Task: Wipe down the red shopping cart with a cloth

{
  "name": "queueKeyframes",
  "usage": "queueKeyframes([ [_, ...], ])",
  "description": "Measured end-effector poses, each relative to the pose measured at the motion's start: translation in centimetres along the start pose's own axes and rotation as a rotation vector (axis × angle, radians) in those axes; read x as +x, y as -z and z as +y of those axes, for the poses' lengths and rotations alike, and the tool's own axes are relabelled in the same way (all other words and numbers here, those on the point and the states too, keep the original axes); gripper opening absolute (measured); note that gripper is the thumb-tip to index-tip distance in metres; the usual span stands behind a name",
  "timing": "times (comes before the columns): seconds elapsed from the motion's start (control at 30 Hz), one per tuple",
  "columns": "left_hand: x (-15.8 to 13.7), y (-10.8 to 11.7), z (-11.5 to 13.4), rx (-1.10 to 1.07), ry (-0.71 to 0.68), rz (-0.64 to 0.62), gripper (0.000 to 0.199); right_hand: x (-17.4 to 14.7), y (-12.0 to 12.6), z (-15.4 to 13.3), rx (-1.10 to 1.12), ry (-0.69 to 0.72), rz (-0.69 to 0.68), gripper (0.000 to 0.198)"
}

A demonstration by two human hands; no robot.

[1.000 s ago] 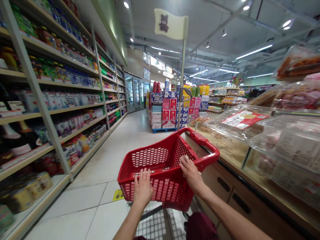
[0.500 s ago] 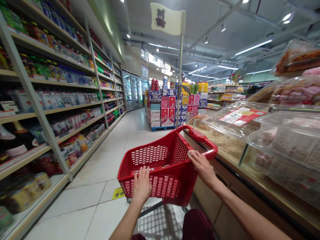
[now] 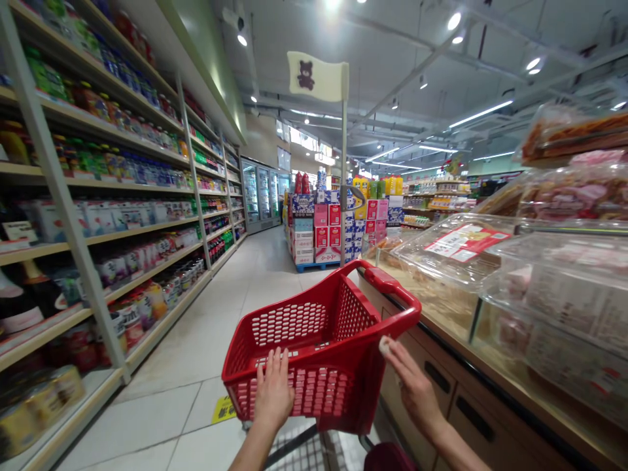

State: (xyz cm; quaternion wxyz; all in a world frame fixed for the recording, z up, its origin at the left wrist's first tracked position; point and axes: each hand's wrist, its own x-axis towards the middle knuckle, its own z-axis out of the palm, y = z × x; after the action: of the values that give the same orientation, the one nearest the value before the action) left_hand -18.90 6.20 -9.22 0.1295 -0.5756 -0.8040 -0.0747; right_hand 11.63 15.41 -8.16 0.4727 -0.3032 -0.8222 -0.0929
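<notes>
A red plastic shopping cart [image 3: 333, 392] stands turned sideways in front of me, its basket bare inside where I can see. My left hand [image 3: 273, 387] lies flat against the basket's near side, fingers spread and pointing up to the rim. Behind the basket's handle end, my right hand [image 3: 412, 379] presses a small wadded white cloth [image 3: 384, 347] under its fingertips, at the cart's back edge just below the red handle [image 3: 387, 282]. Most of the cloth is hidden by the fingers.
Drink shelves [image 3: 122, 176] line the left side. On the right runs a counter with clear plastic food covers [image 3: 456, 248]. Stacked cartons [image 3: 326, 229] stand ahead, beside a pole carrying a bear flag [image 3: 316, 77]. A yellow floor sticker [image 3: 224, 410] lies left of the cart.
My right hand has slid down from the top of the side near the handle to the cart's back edge, cloth still in it. The left hand stays on the basket; the view has tilted up.
</notes>
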Motion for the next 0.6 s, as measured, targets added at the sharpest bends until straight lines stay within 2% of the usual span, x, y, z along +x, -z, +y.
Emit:
queueKeyframes([
  [0.07, 0.0, 0.0, 0.0, -0.002, 0.004, -0.003, 0.068, 2.5, 1.1, 0.9, -0.020, -0.093, 0.128, 0.056],
  [0.13, 0.0, 0.0, 0.1, -0.007, 0.007, -0.008, 0.069, 3.2, 0.6, 1.0, -0.029, -0.099, 0.172, 0.056],
  [0.2, 0.1, -0.1, 0.0, -0.015, 0.008, -0.016, 0.068, 1.6, -1.3, 0.3, -0.017, -0.027, 0.117, 0.055],
  [0.3, 0.1, 0.0, 0.0, -0.028, 0.004, -0.027, 0.068, -1.8, -3.6, -1.0, 0.020, 0.113, -0.054, 0.052],
  [0.37, 0.1, 0.1, -0.1, -0.033, 0.004, -0.030, 0.068, -2.0, -3.1, -1.3, 0.048, 0.129, -0.106, 0.051],
  [0.4, 0.1, 0.2, 0.0, -0.033, 0.004, -0.032, 0.068, -1.2, -2.4, -1.1, 0.052, 0.107, -0.088, 0.051],
  [0.5, 0.0, 0.3, 0.0, -0.022, 0.006, -0.034, 0.068, 2.6, -0.2, -0.1, 0.017, 0.029, 0.081, 0.054],
  [0.57, 0.0, 0.3, 0.0, -0.015, 0.006, -0.026, 0.068, 3.6, -0.2, 0.5, -0.014, 0.028, 0.122, 0.052],
  [0.6, 0.0, 0.3, 0.1, -0.012, 0.005, -0.020, 0.068, 3.2, -0.7, 0.6, -0.024, 0.037, 0.100, 0.050],
])
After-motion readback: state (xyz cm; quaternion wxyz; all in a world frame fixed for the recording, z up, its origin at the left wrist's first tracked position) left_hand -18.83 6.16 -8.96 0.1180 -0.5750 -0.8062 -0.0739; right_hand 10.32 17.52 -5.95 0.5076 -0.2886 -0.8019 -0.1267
